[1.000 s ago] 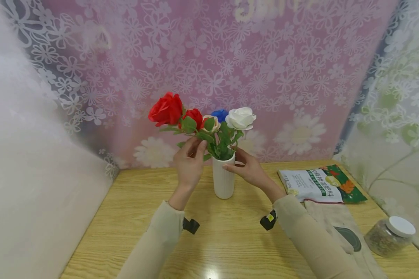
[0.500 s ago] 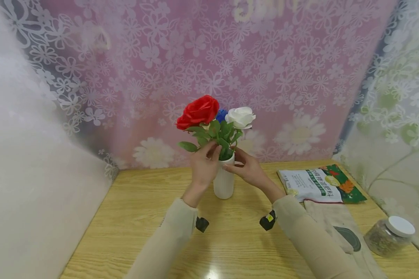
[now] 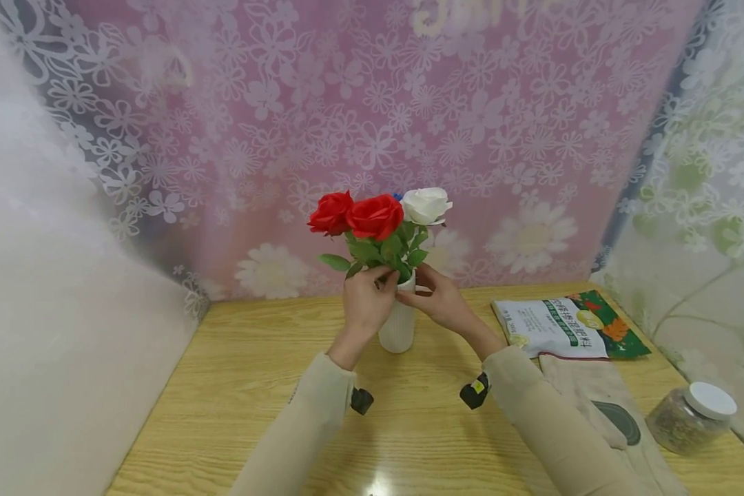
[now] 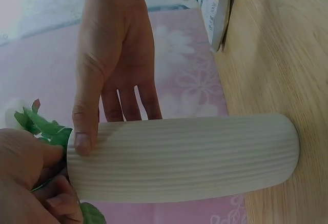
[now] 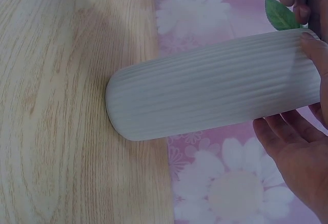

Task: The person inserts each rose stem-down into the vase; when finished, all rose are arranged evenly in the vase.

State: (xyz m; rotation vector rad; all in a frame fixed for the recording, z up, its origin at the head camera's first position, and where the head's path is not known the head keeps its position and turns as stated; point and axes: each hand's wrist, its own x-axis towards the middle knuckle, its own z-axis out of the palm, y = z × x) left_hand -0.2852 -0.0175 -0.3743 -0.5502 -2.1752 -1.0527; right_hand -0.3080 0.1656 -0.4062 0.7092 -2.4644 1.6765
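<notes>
A ribbed white vase [image 3: 397, 332] stands upright on the table, holding artificial roses. My right hand [image 3: 441, 301] grips its upper part from the right, thumb on the near side just under the rim. At the vase mouth my left hand [image 3: 368, 301] pinches the stem of the front red rose [image 3: 377, 217]; in the left wrist view, green leaves [image 4: 46, 126] show beside these fingers. Another red rose [image 3: 331, 213] is left of it, and a white rose [image 3: 426, 205] is on the right. Only a sliver of the blue flower [image 3: 398, 196] shows behind.
To the right lie a white and green printed bag [image 3: 552, 327] and beige fabric gloves [image 3: 585, 386] with a dark patch. A clear jar [image 3: 688, 420] with a white lid stands at the table's right side. A pink floral curtain [image 3: 372, 103] hangs behind the table.
My left hand has carried the large red rose rightward over the vase, then lowered it, stem into the mouth. The cream flower is now covered. My right hand has stayed on the vase.
</notes>
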